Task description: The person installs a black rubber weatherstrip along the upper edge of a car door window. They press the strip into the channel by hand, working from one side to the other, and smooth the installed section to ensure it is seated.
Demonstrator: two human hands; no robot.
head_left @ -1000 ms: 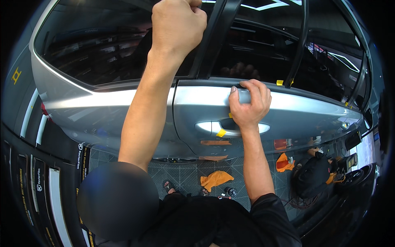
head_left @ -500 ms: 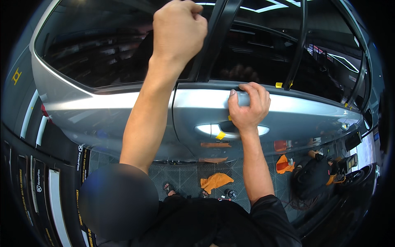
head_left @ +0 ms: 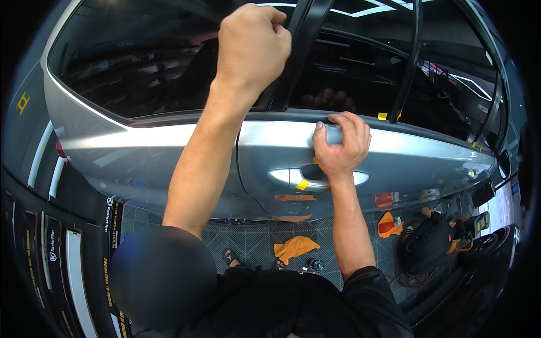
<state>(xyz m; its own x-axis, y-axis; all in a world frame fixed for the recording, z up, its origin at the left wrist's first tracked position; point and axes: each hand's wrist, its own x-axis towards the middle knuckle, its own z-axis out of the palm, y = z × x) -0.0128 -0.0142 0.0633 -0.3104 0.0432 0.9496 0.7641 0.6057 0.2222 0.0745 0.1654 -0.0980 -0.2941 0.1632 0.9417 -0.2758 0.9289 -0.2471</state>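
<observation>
A silver car stands before me, its rear door [head_left: 265, 147] below dark tinted windows [head_left: 360, 73]. My left hand [head_left: 253, 50] is raised in front of the glass by the black door pillar [head_left: 298, 62]. Its fingers are curled closed, and whatever they may hold is hidden. Lower down, my right hand [head_left: 344, 145] rests on the door's upper edge above the handle [head_left: 315, 179]. The fingers bend over the ledge, with the thumb apart on the panel. Yellow tape pieces stick to the handle [head_left: 302, 184] and to the window's lower edge [head_left: 382, 116].
On the tiled floor lie an orange cloth [head_left: 297, 248], a dark round container [head_left: 315, 264] and another orange cloth [head_left: 389, 224] with a bottle. A person in dark clothes [head_left: 426, 242] crouches at the right. Long boxes [head_left: 73, 270] line the left side.
My left fist has shifted a little to the right and slightly down in front of the window. My right hand stays in place on the door.
</observation>
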